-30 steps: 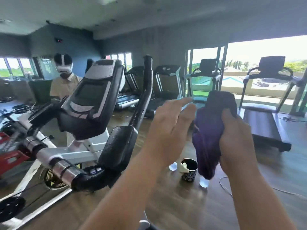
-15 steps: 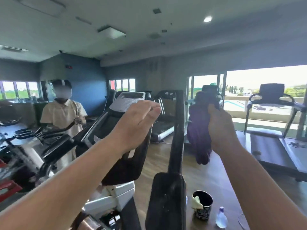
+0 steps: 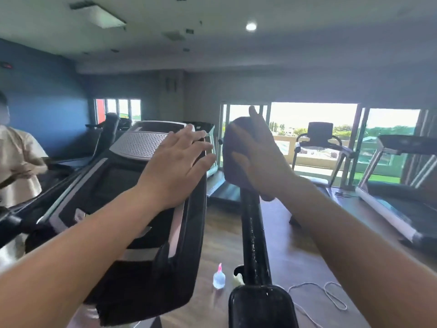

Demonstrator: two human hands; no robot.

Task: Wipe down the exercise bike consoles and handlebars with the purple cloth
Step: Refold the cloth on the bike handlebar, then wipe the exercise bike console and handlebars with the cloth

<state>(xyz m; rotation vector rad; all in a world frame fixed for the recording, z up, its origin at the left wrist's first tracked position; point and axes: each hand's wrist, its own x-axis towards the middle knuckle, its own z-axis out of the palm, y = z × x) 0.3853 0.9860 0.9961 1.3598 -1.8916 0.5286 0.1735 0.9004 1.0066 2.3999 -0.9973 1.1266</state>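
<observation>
The exercise bike's black and silver console fills the left middle of the view. My left hand lies over its upper right edge with fingers straight and spread. To the right stands the bike's black upright handlebar, wet with droplets. My right hand grips the purple cloth wrapped around the top of that handlebar. The handlebar's top end is hidden under the cloth.
A person in a beige shirt stands at the far left. A small spray bottle and a white cord lie on the wooden floor. Treadmills line the windows at the right and back.
My right hand has brought the cloth onto the top of the handlebar. My left hand has moved onto the console's right edge. The view has shifted closer and to the right.
</observation>
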